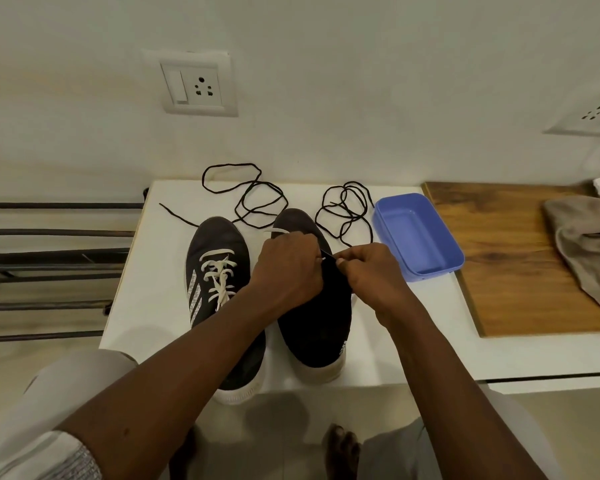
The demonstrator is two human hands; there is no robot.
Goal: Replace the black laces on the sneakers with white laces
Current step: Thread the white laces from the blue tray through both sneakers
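Two dark sneakers stand toes away from me on a white table (413,341). The left sneaker (219,271) is threaded with a white lace (219,275). Over the right sneaker (314,323), my left hand (286,268) is closed on the shoe's eyelet area, and a loop of white lace (278,232) shows just beyond its knuckles. My right hand (371,275) pinches a white lace tip and the edge of the shoe's upper, close against my left hand. Two loose black laces lie behind the shoes, one (253,199) at the back left, one (347,213) at the back right.
An empty blue plastic box (418,233) sits right of the shoes. A wooden board (506,258) with a grey cloth (589,247) lies further right. A metal rack (49,265) stands to the left. A wall socket (198,84) is above the table. My bare foot (340,448) is on the floor.
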